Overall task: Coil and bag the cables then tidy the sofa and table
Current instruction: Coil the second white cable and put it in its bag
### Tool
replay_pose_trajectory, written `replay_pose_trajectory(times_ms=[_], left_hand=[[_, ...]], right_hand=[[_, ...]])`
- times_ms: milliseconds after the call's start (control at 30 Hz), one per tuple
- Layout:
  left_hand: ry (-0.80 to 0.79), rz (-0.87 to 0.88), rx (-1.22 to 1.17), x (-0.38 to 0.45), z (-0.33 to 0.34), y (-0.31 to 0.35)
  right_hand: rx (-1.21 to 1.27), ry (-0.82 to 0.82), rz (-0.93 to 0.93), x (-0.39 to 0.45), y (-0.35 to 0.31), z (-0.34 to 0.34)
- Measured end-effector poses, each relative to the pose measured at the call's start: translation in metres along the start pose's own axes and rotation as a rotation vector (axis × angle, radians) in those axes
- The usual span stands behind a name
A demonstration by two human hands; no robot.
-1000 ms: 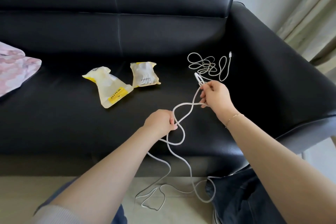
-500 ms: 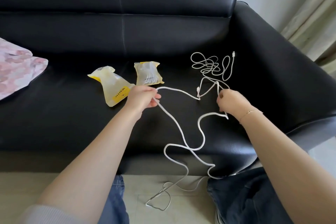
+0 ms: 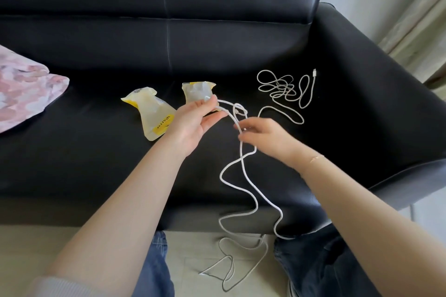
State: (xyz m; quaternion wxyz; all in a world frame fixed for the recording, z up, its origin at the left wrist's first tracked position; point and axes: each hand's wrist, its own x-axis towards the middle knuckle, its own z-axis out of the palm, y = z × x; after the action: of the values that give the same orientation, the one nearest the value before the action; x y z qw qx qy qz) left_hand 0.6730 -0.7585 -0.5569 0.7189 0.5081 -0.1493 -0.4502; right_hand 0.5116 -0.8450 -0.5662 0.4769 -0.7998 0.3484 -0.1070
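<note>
Here the left hand (image 3: 193, 120) pinches one end of the thick cable (image 3: 241, 171) between thumb and fingertips, held up over the sofa (image 3: 96, 152) just in front of the right pouch (image 3: 198, 91). The right hand (image 3: 265, 137) sits close beside it, its fingers loosely curled around the same cable a little way down; the hand is blurred, so I cannot tell how firm that grip is. A small loop lies between the two hands. From there the cable runs down off the seat edge and ends in slack bends on the floor between the knees. The thin cable (image 3: 287, 89) lies in a loose tangle on the seat, far right, untouched and well apart from the hands. A second pouch (image 3: 152, 111) lies left of the first, and a pink cloth (image 3: 26, 89) sits at the far left. The step in hand looks like starting the coil, so most of the task remains. To do it well, keep the left pinch steady as the anchor, let the right hand slide along and feed even loops onto it, and give each loop a slight twist so it lies flat. Drawing the floor slack up slowly should stop the bends from knotting.
</note>
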Motion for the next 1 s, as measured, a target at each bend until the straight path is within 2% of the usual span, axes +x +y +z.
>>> replay_pose_trajectory(times_ms=[67,167,300,433,500,567,667,733,800,867,933,1000], left_hand=[[-0.019,0.004,-0.009,0.000,-0.003,0.001],[-0.018,-0.041,-0.084,0.000,-0.005,0.003],[0.010,-0.116,-0.371,-0.001,-0.009,0.009],[-0.025,-0.118,-0.702,-0.004,-0.013,0.016],[-0.016,-0.095,-0.713,-0.004,-0.012,0.014],[0.017,0.004,-0.446,-0.002,-0.010,0.010],[0.083,0.378,0.577,0.003,-0.012,0.000],[0.062,0.589,1.006,0.004,-0.015,-0.007],[0.029,0.716,1.168,0.002,-0.016,-0.014],[0.028,0.763,1.154,0.004,-0.016,-0.014],[-0.054,0.667,1.069,0.001,-0.015,-0.009],[-0.166,0.474,1.034,-0.002,-0.013,-0.010]], right_hand=[[0.078,-0.094,-0.012,0.003,0.001,0.012],[0.246,-0.097,-0.051,0.004,-0.002,0.013],[0.409,0.070,-0.171,-0.001,-0.014,0.007],[0.559,0.211,-0.264,0.000,-0.015,0.002],[0.601,0.255,-0.290,0.000,-0.012,0.003],[0.614,0.301,-0.316,0.001,-0.012,0.004],[0.660,0.337,-0.359,0.001,-0.013,-0.002],[0.694,0.310,-0.358,0.000,-0.012,-0.011],[0.688,0.290,-0.304,0.001,-0.009,-0.019],[0.673,0.312,-0.223,0.003,-0.003,-0.023],[0.711,0.374,-0.152,0.005,0.001,-0.022],[0.763,0.442,-0.109,0.007,0.002,-0.022]])
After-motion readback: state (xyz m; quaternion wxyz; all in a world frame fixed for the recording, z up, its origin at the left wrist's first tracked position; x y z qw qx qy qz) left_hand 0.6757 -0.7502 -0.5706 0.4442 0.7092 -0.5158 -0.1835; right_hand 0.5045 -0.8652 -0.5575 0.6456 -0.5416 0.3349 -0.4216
